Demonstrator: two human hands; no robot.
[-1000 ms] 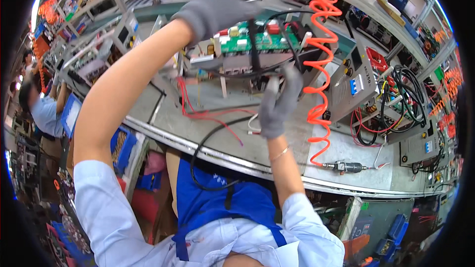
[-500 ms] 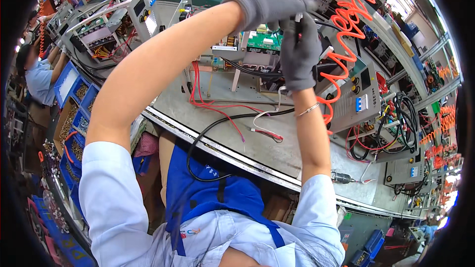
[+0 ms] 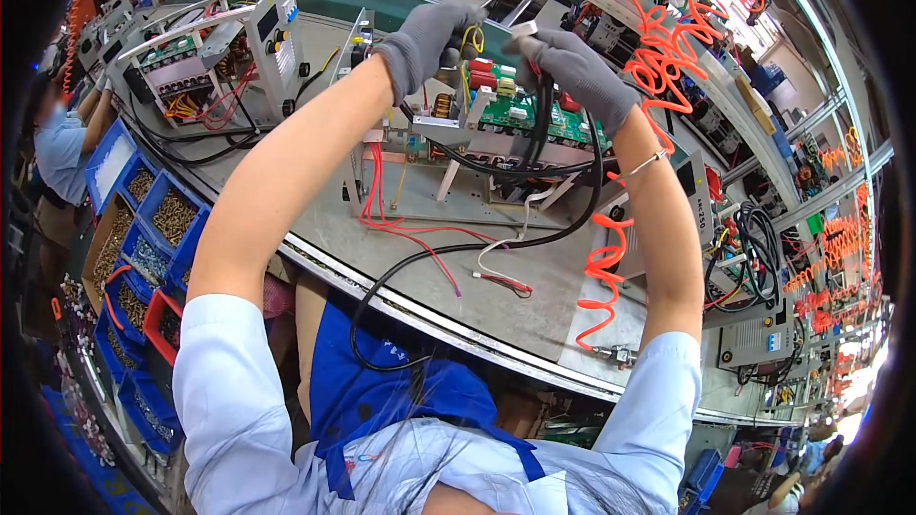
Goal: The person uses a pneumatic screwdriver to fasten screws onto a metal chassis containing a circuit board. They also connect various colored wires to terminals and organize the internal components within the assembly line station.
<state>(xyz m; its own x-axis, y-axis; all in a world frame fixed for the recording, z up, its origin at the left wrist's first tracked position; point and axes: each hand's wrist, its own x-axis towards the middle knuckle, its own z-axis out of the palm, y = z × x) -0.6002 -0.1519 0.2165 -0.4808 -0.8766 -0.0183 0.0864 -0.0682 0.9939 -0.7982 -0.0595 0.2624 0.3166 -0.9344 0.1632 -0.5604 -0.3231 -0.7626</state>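
Grey gloves on both hands. Left grip (image 3: 429, 41) curls at a yellow wire (image 3: 473, 38); cannot tell if it is clamped on it. Right grip (image 3: 579, 73) has its fingertips pinched on a white plug (image 3: 524, 30), which sits just right of the left grip. Black cable (image 3: 541, 122) hangs under right grip. Green circuit board (image 3: 501, 113) below and between both grips. Red wires (image 3: 377, 174) below left grip, trailing onto tabletop (image 3: 544, 315). Orange coiled hose (image 3: 599, 272) lower, below right grip.

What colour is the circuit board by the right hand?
The circuit board is green, seen best in the head view.
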